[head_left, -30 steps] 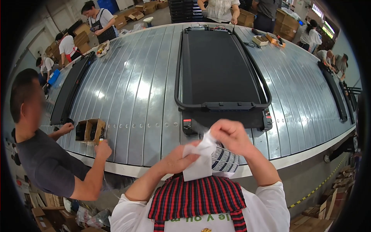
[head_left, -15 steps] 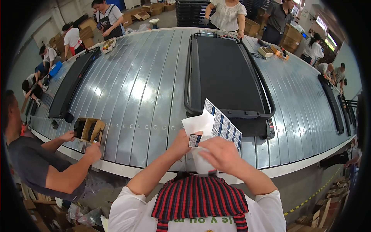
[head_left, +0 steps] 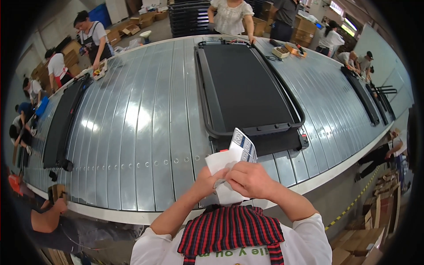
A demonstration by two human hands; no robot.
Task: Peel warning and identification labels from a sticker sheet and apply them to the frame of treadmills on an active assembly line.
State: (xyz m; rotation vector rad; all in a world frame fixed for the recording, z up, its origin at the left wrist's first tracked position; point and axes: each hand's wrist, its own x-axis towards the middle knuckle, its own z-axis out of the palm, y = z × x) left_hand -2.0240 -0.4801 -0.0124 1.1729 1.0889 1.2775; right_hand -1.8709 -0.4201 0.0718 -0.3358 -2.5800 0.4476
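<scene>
In front of my chest, my left hand (head_left: 206, 182) grips a folded sheet of stickers (head_left: 242, 145), its thumb pressed on the white paper. The sheet's upper part shows rows of dark-blue and white labels with square codes; the rest is plain white backing. My right hand (head_left: 250, 180) is closed on the same sheet, fingers curled together close to the left thumb. Whether a loose label sits between those fingers is hidden. Just beyond the sheet lies a black treadmill (head_left: 245, 84) with a tubular frame, flat on the metal table (head_left: 152, 132).
Folded black treadmill units lie on the left (head_left: 66, 121) and at the far right (head_left: 360, 95). A co-worker's arm (head_left: 47, 218) holds a cardboard box (head_left: 56, 193) at lower left. Another person stands at the treadmill's far end, beside small parts trays (head_left: 281, 52). Cardboard (head_left: 362, 240) is stacked at lower right.
My view has shifted, and the treadmill appears farther left. The sheet is more folded, and the label by my left thumb is no longer visible. My right fingers have closed on the paper. The left co-worker's box has moved away.
</scene>
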